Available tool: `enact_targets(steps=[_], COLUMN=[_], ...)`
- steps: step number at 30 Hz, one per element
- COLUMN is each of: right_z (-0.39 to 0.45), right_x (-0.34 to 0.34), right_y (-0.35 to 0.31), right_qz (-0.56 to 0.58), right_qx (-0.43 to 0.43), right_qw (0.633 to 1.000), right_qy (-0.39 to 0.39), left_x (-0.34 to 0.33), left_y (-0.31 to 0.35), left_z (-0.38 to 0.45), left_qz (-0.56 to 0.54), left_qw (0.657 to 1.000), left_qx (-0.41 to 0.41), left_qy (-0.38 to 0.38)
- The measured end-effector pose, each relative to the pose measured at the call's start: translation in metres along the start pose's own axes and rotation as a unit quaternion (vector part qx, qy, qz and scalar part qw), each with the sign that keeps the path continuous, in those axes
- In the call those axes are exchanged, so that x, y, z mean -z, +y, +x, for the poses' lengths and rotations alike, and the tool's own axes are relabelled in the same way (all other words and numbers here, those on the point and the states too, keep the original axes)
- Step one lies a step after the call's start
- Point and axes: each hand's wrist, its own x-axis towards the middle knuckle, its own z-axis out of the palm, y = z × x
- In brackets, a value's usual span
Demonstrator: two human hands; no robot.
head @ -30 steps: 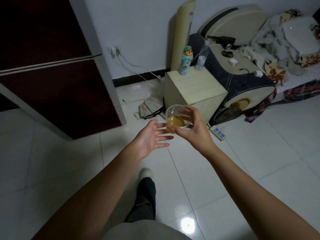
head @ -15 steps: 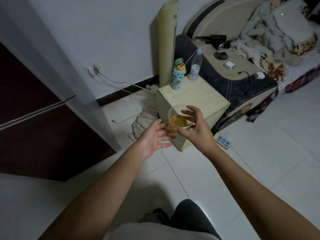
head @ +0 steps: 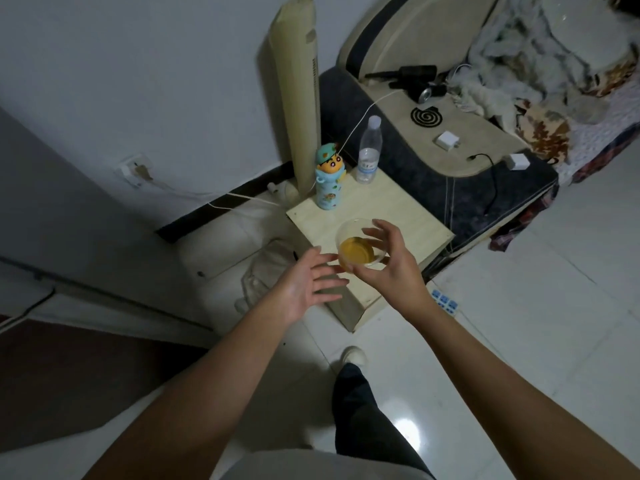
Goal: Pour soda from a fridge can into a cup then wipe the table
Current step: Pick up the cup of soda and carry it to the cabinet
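Note:
My right hand [head: 391, 268] holds a clear plastic cup [head: 358, 244] with amber soda in its bottom, gripping it by the right side and rim. The cup hovers over the near part of a small pale wooden table [head: 398, 209]. My left hand [head: 304, 289] is open, palm up, fingers spread, just left of and below the cup, fingertips close to it. No soda can is clearly in view near the hands.
On the table's far end stand a cartoon-figure bottle [head: 328, 178] and a clear water bottle [head: 370, 150]. A tall fan [head: 299, 98] stands behind. A dark couch arm [head: 450, 140] with chargers lies right. A power strip [head: 445, 301] lies on the tiled floor.
I have stepped closer to the table; the cup now hangs over its top instead of in front of it. Both hands keep the same pose.

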Motion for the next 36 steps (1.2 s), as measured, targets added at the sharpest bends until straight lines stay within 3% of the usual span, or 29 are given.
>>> enact_targets(steps=[12, 24, 29, 36], right_z=[0.121, 0.185, 0.197, 0.200], right_x=[0.042, 0.018, 0.002, -0.017], right_y=[0.074, 0.175, 0.216, 0.264], right_qz=[-0.006, -0.020, -0.026, -0.040], right_qx=[-0.055, -0.102, -0.107, -0.128], right_qw=[0.998, 0.993, 0.991, 0.988], right_qy=[0.020, 0.050, 0.073, 0.077], left_x=[-0.043, -0.045, -0.036, -0.021], left_y=[0.047, 0.037, 0.008, -0.030], left_z=[0.138, 0.266, 0.307, 0.340], left_qz=[0.015, 0.105, 0.167, 0.280], left_qw=[0.998, 0.990, 0.984, 0.955], left_qx=[0.057, 0.093, 0.014, -0.099], left_qy=[0.002, 0.025, 0.053, 0.019])
